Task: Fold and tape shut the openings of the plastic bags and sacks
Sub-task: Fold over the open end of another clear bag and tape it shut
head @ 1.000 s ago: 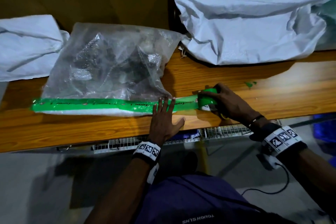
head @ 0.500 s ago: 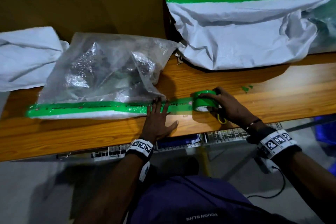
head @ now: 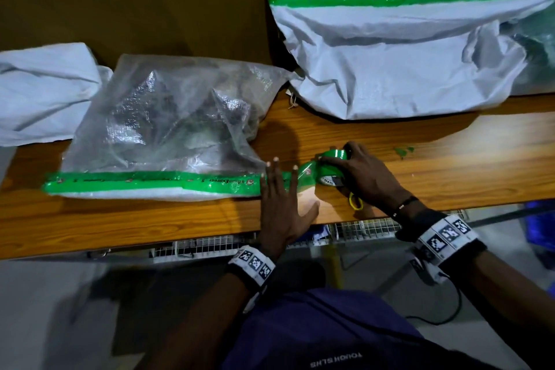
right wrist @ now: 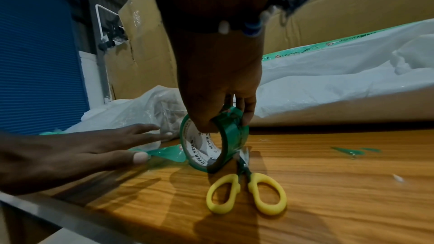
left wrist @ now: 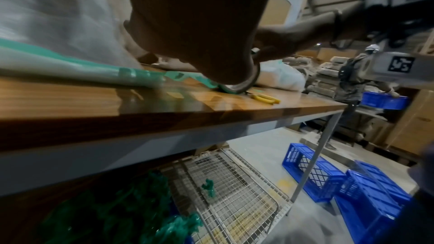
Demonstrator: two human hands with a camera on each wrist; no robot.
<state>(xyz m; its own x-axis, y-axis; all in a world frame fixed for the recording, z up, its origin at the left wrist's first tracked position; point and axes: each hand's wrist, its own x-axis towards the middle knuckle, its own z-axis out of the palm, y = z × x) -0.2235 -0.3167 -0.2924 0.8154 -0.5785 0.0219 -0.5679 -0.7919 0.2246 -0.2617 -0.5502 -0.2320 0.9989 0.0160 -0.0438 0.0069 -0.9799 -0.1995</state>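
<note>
A clear plastic bag point(head: 168, 117) lies on the wooden table point(head: 450, 171), its folded front edge covered by a green tape strip point(head: 150, 185). My left hand point(head: 280, 201) lies flat with straight fingers pressing the tape at the bag's right end point(right wrist: 77, 153). My right hand point(head: 360, 174) grips the green tape roll point(head: 332, 170) standing on edge just right of the bag point(right wrist: 211, 142); the tape runs from roll to bag. Yellow-handled scissors point(right wrist: 246, 192) lie under that hand point(head: 356, 201).
A large white sack point(head: 405, 54) with green tape along its top leans at the back right. Another white sack point(head: 42, 90) sits at far left. Green tape scraps point(head: 404, 150) lie on the table. Below are a wire shelf point(left wrist: 234, 201) and blue crates point(left wrist: 328, 179).
The roll has been drawn closer to the bag's end, tilted up, and the tape between it and my left hand is shorter and slack. My left hand stays pressing the tape.
</note>
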